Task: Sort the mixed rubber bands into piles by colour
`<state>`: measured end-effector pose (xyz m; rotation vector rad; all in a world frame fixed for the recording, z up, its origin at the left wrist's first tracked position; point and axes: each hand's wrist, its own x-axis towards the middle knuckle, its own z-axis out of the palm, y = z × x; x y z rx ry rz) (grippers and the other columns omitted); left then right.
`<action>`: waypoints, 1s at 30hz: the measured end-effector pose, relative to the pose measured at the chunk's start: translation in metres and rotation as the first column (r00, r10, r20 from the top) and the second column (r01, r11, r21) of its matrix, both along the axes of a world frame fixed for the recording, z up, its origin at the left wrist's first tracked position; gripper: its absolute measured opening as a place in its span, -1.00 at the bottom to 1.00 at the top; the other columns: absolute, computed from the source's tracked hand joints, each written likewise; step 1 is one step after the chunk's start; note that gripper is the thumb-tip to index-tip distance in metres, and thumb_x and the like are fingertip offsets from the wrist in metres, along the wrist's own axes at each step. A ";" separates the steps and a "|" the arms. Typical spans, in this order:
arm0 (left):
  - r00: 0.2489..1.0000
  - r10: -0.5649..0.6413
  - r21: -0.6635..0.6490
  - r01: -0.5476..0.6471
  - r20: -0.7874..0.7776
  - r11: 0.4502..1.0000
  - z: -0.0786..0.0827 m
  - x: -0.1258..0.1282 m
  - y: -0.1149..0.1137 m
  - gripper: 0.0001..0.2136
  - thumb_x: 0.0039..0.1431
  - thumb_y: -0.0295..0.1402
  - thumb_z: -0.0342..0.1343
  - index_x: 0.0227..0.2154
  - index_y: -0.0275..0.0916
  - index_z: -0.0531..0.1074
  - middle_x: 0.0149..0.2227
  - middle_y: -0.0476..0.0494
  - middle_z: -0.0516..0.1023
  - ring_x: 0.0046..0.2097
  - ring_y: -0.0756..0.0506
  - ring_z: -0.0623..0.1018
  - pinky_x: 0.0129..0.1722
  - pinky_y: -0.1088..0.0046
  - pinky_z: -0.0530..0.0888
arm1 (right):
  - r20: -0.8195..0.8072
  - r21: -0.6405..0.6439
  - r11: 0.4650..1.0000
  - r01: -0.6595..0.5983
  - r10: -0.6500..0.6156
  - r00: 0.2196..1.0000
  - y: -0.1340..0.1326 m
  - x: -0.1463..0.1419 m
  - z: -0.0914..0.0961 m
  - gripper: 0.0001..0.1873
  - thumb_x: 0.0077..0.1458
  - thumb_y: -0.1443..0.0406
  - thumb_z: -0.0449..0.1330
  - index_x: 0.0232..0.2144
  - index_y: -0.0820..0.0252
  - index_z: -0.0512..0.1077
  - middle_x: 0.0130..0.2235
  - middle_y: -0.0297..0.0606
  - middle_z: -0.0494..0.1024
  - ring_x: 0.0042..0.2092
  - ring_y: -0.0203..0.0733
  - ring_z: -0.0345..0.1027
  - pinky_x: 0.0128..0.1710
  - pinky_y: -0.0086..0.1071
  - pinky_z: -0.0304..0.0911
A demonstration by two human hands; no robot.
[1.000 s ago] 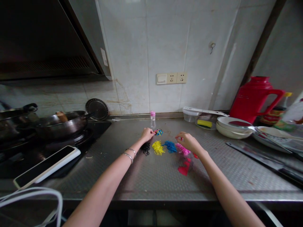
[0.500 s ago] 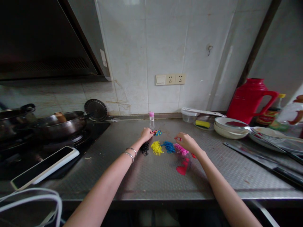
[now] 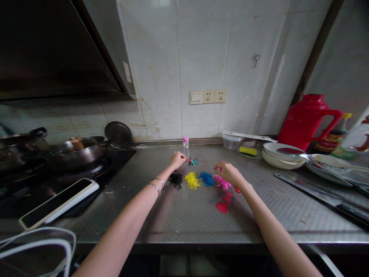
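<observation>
My left hand [image 3: 176,161], with two bracelets at the wrist, has its fingertips pinched beside a small mixed-colour pile of rubber bands [image 3: 193,161]; what they hold, if anything, is too small to make out. My right hand [image 3: 227,172] hovers above a pink pile of bands [image 3: 221,182], fingers curled together, their contents unclear. Between the hands lie a black pile [image 3: 175,179], a yellow pile [image 3: 192,180] and a blue pile [image 3: 206,179]. Some red bands [image 3: 237,189] show partly beneath my right wrist. A small clear bottle with a pink cap [image 3: 185,140] stands behind the mixed pile.
A red heart-shaped piece [image 3: 223,206] lies near the front. To the left are a phone-like device [image 3: 59,202], white cable [image 3: 67,246] and pan [image 3: 75,154] on the stove. Bowls [image 3: 284,161], a knife [image 3: 314,194] and a red thermos [image 3: 307,123] occupy the right.
My left hand has drawn slightly left from the mixed pile, uncovering more of the black bands. My right hand stays almost in place over the pink pile.
</observation>
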<state>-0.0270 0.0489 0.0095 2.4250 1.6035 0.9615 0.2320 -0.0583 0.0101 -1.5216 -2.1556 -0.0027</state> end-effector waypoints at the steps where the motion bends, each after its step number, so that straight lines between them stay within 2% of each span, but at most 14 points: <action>1: 1.000 -0.010 0.007 0.010 0.012 1.000 0.002 -0.001 -0.001 -0.83 -0.04 -0.39 0.07 -0.58 -0.27 0.54 -0.52 -0.14 0.54 -0.41 -0.04 0.43 -0.30 0.47 0.29 | -0.006 0.002 1.000 -0.005 0.005 1.000 0.001 0.000 -0.001 -0.76 0.01 0.29 0.01 -0.34 0.12 0.48 -0.27 -0.24 0.47 -0.29 -0.28 0.34 -0.29 -0.50 0.17; 7: 0.994 -0.071 0.041 0.068 0.084 0.997 0.010 -0.006 -0.009 -0.83 -0.04 -0.36 0.09 -0.58 -0.29 0.54 -0.53 -0.14 0.52 -0.46 -0.01 0.41 -0.38 0.50 0.28 | -0.062 0.020 0.997 -0.075 0.076 0.995 0.017 -0.012 -0.001 -0.74 0.00 0.26 0.03 -0.31 0.13 0.48 -0.28 -0.25 0.50 -0.32 -0.28 0.35 -0.30 -0.48 0.19; 11: 0.982 -0.124 0.046 0.118 0.143 0.992 0.010 -0.004 -0.014 -0.80 -0.03 -0.31 0.10 -0.59 -0.31 0.53 -0.54 -0.13 0.50 -0.46 0.01 0.39 -0.42 0.52 0.26 | -0.113 0.039 0.992 -0.123 0.127 0.985 0.036 -0.036 0.006 -0.72 -0.01 0.24 0.05 -0.24 0.14 0.46 -0.29 -0.26 0.52 -0.33 -0.27 0.35 -0.31 -0.47 0.20; 16: 0.956 -0.179 -0.003 0.185 0.233 0.983 0.013 0.002 -0.027 -0.82 -0.05 -0.32 0.12 -0.51 -0.34 0.54 -0.50 -0.14 0.49 -0.44 0.02 0.39 -0.43 0.53 0.27 | -0.208 0.020 0.992 -0.121 0.123 0.970 0.053 -0.066 0.013 -0.60 -0.03 0.15 0.10 -0.14 0.19 0.40 -0.33 -0.24 0.53 -0.36 -0.26 0.36 -0.34 -0.45 0.22; 19: 0.943 -0.212 -0.014 0.223 0.258 0.975 0.016 0.001 -0.034 -0.81 -0.06 -0.31 0.13 -0.47 -0.34 0.53 -0.47 -0.14 0.49 -0.44 0.03 0.39 -0.44 0.54 0.28 | -0.190 0.015 0.992 -0.123 0.123 0.974 0.052 -0.075 0.014 -0.58 -0.02 0.11 0.10 -0.13 0.18 0.39 -0.32 -0.24 0.54 -0.34 -0.24 0.37 -0.34 -0.46 0.22; 22: 0.940 -0.225 -0.027 0.240 0.257 0.970 0.016 -0.002 -0.038 -0.80 -0.05 -0.30 0.12 -0.46 -0.35 0.53 -0.48 -0.14 0.49 -0.44 0.02 0.39 -0.44 0.54 0.29 | -0.131 -0.006 0.990 -0.143 0.141 0.981 0.047 -0.078 0.014 -0.65 0.02 0.11 0.06 -0.19 0.12 0.43 -0.33 -0.25 0.54 -0.32 -0.24 0.37 -0.37 -0.48 0.19; 30: 0.918 -0.234 -0.118 0.283 0.321 0.952 0.007 -0.007 -0.043 -0.82 -0.06 -0.37 0.12 -0.44 -0.39 0.53 -0.44 -0.17 0.52 -0.42 0.01 0.43 -0.42 0.54 0.34 | -0.075 -0.037 0.988 -0.147 0.144 0.987 0.040 -0.084 0.011 -0.71 0.06 0.15 0.03 -0.24 0.07 0.45 -0.35 -0.27 0.53 -0.33 -0.27 0.37 -0.43 -0.53 0.14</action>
